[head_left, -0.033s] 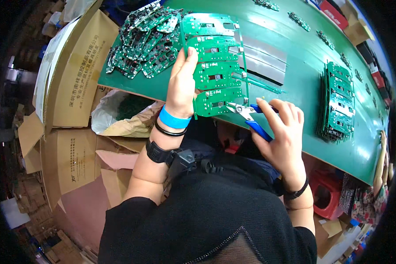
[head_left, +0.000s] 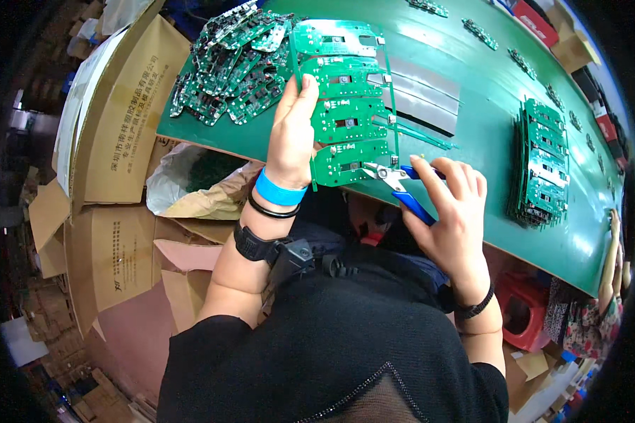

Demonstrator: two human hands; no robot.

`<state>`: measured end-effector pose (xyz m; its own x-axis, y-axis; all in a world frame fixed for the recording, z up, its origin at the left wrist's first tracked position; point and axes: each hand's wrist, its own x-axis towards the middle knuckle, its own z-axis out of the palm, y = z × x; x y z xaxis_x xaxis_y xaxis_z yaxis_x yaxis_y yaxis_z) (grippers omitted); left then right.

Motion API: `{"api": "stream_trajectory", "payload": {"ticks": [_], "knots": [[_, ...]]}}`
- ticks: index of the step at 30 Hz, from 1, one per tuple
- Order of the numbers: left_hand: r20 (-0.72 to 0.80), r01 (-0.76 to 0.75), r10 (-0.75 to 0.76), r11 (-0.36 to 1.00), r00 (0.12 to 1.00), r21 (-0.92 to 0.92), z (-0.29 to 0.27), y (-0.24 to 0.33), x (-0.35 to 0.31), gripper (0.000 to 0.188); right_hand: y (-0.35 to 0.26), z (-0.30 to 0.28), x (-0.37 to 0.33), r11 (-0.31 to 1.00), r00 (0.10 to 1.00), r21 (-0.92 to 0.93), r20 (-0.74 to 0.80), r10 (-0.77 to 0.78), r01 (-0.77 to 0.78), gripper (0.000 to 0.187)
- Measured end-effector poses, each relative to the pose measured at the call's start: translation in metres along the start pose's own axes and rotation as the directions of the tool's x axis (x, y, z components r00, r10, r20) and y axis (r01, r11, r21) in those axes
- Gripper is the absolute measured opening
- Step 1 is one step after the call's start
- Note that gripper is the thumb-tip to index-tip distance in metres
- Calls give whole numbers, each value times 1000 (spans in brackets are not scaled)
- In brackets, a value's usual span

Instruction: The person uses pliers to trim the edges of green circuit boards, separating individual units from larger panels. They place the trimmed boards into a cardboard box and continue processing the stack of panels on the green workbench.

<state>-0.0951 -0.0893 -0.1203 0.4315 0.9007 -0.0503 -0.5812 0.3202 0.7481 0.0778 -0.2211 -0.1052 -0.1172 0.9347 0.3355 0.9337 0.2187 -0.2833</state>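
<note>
My left hand (head_left: 291,134) is closed on the left edge of a green circuit board panel (head_left: 339,111), holding it up over the table's front edge. Several small boards make up the panel, stacked in a column between two thin side rails. In my right hand (head_left: 455,204) is a pair of cutting pliers (head_left: 418,209) with blue handles. Their handles are spread and the jaws are parted, with the tips at the right side of the lowest board. Whether the tips touch it, I cannot tell. The fingers of my left hand behind the panel are hidden.
Loose circuit boards (head_left: 236,67) are heaped at the table's far left. A stack of board panels (head_left: 543,166) stands right on the green table (head_left: 480,204). Grey flat bars (head_left: 430,95) and thin green strips lie behind the panel. Left are an open carton (head_left: 120,134) and a bag (head_left: 169,187).
</note>
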Motion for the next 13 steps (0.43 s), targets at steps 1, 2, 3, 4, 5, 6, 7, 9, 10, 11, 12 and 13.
{"api": "stream_trajectory", "payload": {"ticks": [1,2,3,4,5,6,7,9,10,11,12,13], "knots": [[-6,-6,6,1000,1000,10,0,0,1,30,-1,1,1,1000,1000,-16,-5,-5,5,61],[-12,-12,12,1000,1000,21,0,0,1,30,-2,2,1,999,1000,-32,-10,-11,10,62],[-11,-20,20,1000,1000,13,1,0,1,29,-3,2,1,999,1000,-33,-4,-10,9,63],[-13,-38,38,999,999,26,1,0,1,29,-4,3,2,999,1000,-37,1,-14,14,64],[-14,-55,56,998,998,38,1,0,1,28,-5,3,2,999,1000,-41,5,-19,19,64],[-14,-73,73,996,997,50,1,0,1,28,-5,2,2,999,1000,-45,10,-23,24,64],[-12,-76,76,996,997,54,2,0,0,28,-5,2,2,999,1000,-48,14,-26,27,65],[-6,-81,82,995,997,60,4,1,-1,28,-5,1,3,998,999,-52,24,-31,33,66],[1,-93,93,993,996,72,3,0,-2,28,-5,1,3,998,999,-56,26,-35,36,66],[8,-105,105,991,994,84,3,0,-1,27,-4,2,3,997,999,-60,28,-38,39,66],[16,-117,116,989,993,95,3,0,-1,27,-4,1,3,997,999,-64,29,-41,42,66],[16,-116,115,989,993,94,3,-1,-1,27,-4,1,3,996,998,-75,38,-40,43,67]]}}
